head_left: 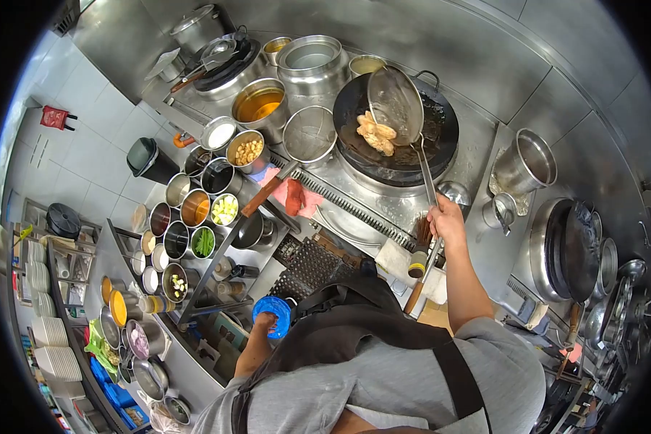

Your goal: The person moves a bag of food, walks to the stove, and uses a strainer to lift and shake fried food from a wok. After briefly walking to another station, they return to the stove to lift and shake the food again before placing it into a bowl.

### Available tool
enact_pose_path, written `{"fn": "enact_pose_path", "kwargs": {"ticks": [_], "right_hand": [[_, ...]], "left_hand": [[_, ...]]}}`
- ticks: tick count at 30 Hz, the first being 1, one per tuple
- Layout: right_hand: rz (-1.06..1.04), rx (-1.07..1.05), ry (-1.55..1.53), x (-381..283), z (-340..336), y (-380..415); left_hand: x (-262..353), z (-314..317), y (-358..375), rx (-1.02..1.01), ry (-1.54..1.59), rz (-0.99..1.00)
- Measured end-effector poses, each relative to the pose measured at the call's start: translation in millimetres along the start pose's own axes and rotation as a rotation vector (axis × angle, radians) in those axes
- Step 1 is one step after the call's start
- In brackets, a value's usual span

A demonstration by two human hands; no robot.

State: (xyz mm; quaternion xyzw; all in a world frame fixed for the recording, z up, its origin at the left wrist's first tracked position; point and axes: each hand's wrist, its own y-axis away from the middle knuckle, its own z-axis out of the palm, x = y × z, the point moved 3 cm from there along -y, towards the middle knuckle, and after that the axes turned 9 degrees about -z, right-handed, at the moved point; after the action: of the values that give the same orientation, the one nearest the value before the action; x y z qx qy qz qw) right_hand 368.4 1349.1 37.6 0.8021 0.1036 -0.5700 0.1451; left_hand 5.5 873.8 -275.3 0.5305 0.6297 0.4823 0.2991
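Note:
My right hand (448, 220) is closed around the long metal handle of a strainer (396, 105). The strainer is tipped over the black wok (445, 141), and a clump of pale golden food pieces (376, 134) shows at its lower edge, above the wok. Close to my right hand are a metal ladle (454, 192) and a brush with dark bristles (419, 246). Low at my left side, my left hand (265, 323) grips a blue plastic basin (281, 312); some of its fingers are hidden.
A round wire sieve (309, 135) and a pot of amber liquid (260, 105) stand left of the wok. Several seasoning and vegetable containers (195, 208) crowd the left counter. A cleaver with a wooden handle (264, 194) lies near the stove edge. A second wok (582, 249) sits at right.

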Motion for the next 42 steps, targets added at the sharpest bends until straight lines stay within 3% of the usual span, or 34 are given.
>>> {"fn": "enact_pose_path", "kwargs": {"ticks": [3,5,7,10,14,19,24,29,35,42], "right_hand": [[-0.03,-0.032,-0.009,6,1,-5],[-0.029,-0.03,0.0,7,-1,-10],[-0.051,0.009,-0.007,6,-6,-12],[-0.047,0.07,-0.069,7,-25,-15],[-0.029,0.215,0.044,9,-43,-14],[-0.001,0.368,0.126,26,-37,-20],[0.13,0.245,-0.281,68,13,-53],[0.159,0.11,-0.578,54,61,-87],[0.026,0.015,-0.352,21,46,-87],[-0.052,0.078,-0.047,10,14,-50]], "left_hand": [[6,7,-12,-0.051,-0.096,0.069],[25,4,9,0.042,-0.079,-0.044],[39,3,23,0.026,-0.045,-0.03],[49,3,26,0.0,0.106,0.103],[46,9,22,-0.023,0.117,0.12],[10,14,20,-0.016,0.073,-0.013],[-29,17,23,-0.034,0.023,-0.084],[-28,12,33,-0.003,0.017,-0.066],[-6,6,28,0.013,0.211,-0.019],[3,21,31,0.011,0.147,-0.018]]}}
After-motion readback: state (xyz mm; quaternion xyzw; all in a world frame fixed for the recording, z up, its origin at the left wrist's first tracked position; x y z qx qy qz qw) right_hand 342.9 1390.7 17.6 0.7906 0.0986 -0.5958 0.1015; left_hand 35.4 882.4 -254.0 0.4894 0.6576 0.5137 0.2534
